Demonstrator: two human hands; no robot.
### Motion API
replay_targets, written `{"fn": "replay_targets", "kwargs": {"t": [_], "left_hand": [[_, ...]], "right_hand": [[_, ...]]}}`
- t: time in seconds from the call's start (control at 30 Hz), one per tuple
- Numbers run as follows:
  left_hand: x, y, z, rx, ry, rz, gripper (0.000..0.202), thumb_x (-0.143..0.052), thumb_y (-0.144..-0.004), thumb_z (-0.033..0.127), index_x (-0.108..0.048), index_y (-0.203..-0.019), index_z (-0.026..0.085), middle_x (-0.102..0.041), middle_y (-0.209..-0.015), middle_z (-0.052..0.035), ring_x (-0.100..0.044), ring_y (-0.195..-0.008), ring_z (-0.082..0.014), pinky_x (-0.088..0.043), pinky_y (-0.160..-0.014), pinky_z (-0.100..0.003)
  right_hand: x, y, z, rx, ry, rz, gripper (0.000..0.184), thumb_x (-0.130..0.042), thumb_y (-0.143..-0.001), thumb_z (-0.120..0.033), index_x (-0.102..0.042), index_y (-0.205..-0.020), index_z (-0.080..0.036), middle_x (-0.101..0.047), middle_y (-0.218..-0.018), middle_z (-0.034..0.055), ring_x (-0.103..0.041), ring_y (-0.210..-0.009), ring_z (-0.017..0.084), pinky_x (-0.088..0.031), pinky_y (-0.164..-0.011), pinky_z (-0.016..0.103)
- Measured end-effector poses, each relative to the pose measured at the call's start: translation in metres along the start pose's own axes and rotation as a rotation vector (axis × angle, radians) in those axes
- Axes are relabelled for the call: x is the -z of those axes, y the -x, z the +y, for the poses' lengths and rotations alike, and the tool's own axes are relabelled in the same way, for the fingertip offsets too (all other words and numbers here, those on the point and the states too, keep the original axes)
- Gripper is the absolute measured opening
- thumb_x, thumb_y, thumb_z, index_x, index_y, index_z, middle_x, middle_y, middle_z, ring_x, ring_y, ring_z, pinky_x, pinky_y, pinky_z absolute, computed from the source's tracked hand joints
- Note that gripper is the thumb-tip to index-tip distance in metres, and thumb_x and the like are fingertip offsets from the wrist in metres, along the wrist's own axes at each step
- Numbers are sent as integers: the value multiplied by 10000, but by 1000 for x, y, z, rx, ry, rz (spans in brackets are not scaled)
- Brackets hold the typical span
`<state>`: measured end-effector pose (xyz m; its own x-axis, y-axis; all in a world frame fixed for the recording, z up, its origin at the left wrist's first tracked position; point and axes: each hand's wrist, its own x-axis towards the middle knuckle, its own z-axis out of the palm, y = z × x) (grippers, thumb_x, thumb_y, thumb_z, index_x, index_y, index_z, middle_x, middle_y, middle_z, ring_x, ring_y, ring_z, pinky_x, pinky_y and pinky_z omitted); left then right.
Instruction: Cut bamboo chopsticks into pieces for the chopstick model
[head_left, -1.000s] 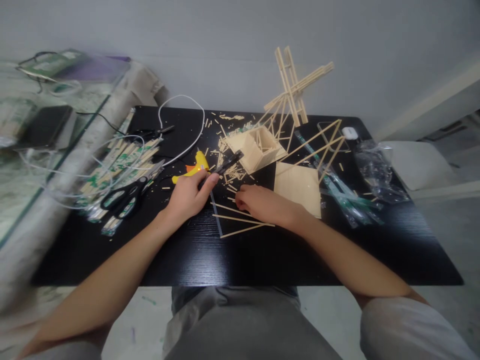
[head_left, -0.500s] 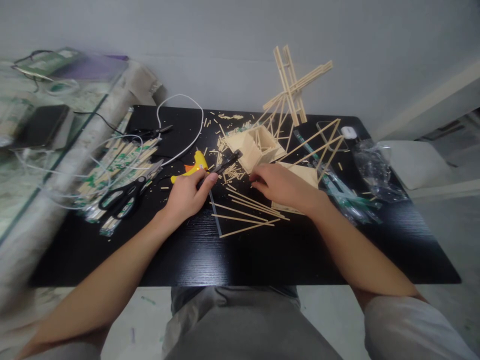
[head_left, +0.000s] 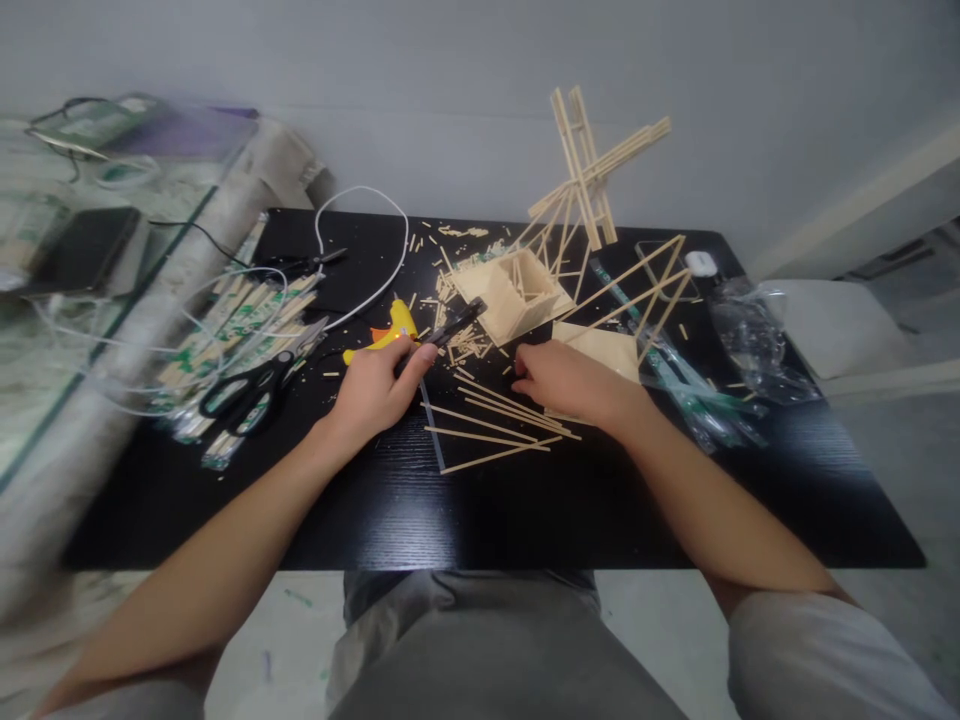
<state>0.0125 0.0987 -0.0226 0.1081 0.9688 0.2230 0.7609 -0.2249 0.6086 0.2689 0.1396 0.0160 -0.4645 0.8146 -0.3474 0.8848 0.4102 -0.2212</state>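
My left hand (head_left: 375, 388) is closed round the handle of a black cutting tool (head_left: 452, 326), whose tip points up and right toward a small wooden box (head_left: 517, 290). A yellow glue gun (head_left: 391, 328) lies just behind that hand. My right hand (head_left: 571, 385) rests on the black table (head_left: 525, 510) with its fingers curled down among short stick scraps; whether they pinch anything is hidden. It sits at the near edge of a flat wooden panel (head_left: 604, 347). Several long thin sticks (head_left: 495, 425) lie between and in front of both hands.
Black scissors (head_left: 247, 395) and wrapped chopstick packets (head_left: 240, 325) lie at the left, with a white cable (head_left: 360, 250) looping behind. A stick windmill model (head_left: 585, 170) and a triangular stick frame (head_left: 645, 285) stand at the back. Clear plastic bags (head_left: 750, 340) lie at the right.
My right hand has left the long sticks and moved right and away to the wooden panel's edge, then drifted slightly back. The left hand has stayed put with the tool.
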Motion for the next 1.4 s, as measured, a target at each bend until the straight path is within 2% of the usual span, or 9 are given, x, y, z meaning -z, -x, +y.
{"fn": "replay_targets", "kwargs": {"t": [0.1, 0.23, 0.33, 0.43, 0.63, 0.73, 1.1, 1.3, 1.4], "left_hand": [[-1, 0, -1, -9, 4, 0, 453, -440, -1016, 535, -524, -708, 214, -561, -610, -10, -533, -587, -168, -344, -610, -315], [-2, 0, -2, -11, 12, 2, 454, -441, -1020, 534, -540, -717, 210, -549, -607, -5, -535, -582, -164, -342, -614, -314], [-2, 0, -2, -9, 13, 3, 453, -442, -1019, 528, -535, -712, 209, -525, -596, 3, -520, -570, -158, -330, -610, -314], [-1, 0, -1, -7, 16, 4, 449, -446, -1017, 525, -521, -705, 210, -523, -595, 3, -509, -564, -155, -323, -607, -316], [-1, 0, -1, -6, 15, -2, 442, -453, -1016, 522, -512, -704, 214, -536, -598, -1, -505, -564, -157, -321, -603, -317], [-1, 0, -1, -4, 17, -6, 443, -446, -1016, 525, -510, -709, 213, -517, -595, 3, -495, -563, -155, -315, -606, -316], [-3, 0, -1, -3, -15, -61, 457, -433, -1016, 544, -481, -707, 210, -486, -603, 10, -478, -586, -152, -311, -629, -308], [-3, 0, 0, -9, -17, -84, 465, -420, -1017, 555, -474, -713, 208, -481, -616, 8, -476, -601, -153, -310, -640, -307], [-3, 0, 0, 1, -20, -85, 471, -418, -1015, 562, -463, -706, 209, -477, -613, 9, -468, -595, -152, -307, -639, -309]], "right_hand": [[-1, 3, -7, 77, -55, -43, 197, -702, -979, -348, -710, -996, -152, -764, -940, 129, -728, -847, 282, -481, -692, 341], [-12, 16, -27, 153, 26, -56, 591, -859, -822, -530, -671, -1163, -86, -711, -1175, 220, -701, -1066, 375, -548, -846, 416], [-25, 25, -40, 143, 118, -43, 778, -964, -703, -471, -623, -1254, -41, -661, -1245, 261, -671, -1140, 412, -567, -904, 459], [-33, 26, -44, 186, 147, -21, 706, -954, -745, -345, -609, -1269, -22, -680, -1217, 245, -683, -1118, 389, -575, -897, 445], [-29, 24, -35, 253, 147, -107, 226, -779, -912, -210, -694, -1085, -91, -759, -1052, 171, -747, -1001, 333, -555, -786, 389], [-25, 25, -34, 260, 160, -121, 97, -694, -959, -176, -715, -1031, -114, -768, -1031, 155, -756, -993, 319, -541, -767, 379], [-24, 31, -38, 320, 126, -124, 189, -543, -1003, -73, -722, -998, -134, -774, -994, 111, -758, -928, 267, -519, -765, 350], [-22, 44, -45, 345, 220, -91, 278, -551, -972, -4, -699, -1202, -50, -757, -1124, 184, -739, -1010, 274, -544, -849, 353], [-19, 49, -55, 323, 296, -112, 338, -523, -931, 49, -686, -1221, -9, -734, -1121, 207, -725, -997, 299, -553, -829, 377]]}}
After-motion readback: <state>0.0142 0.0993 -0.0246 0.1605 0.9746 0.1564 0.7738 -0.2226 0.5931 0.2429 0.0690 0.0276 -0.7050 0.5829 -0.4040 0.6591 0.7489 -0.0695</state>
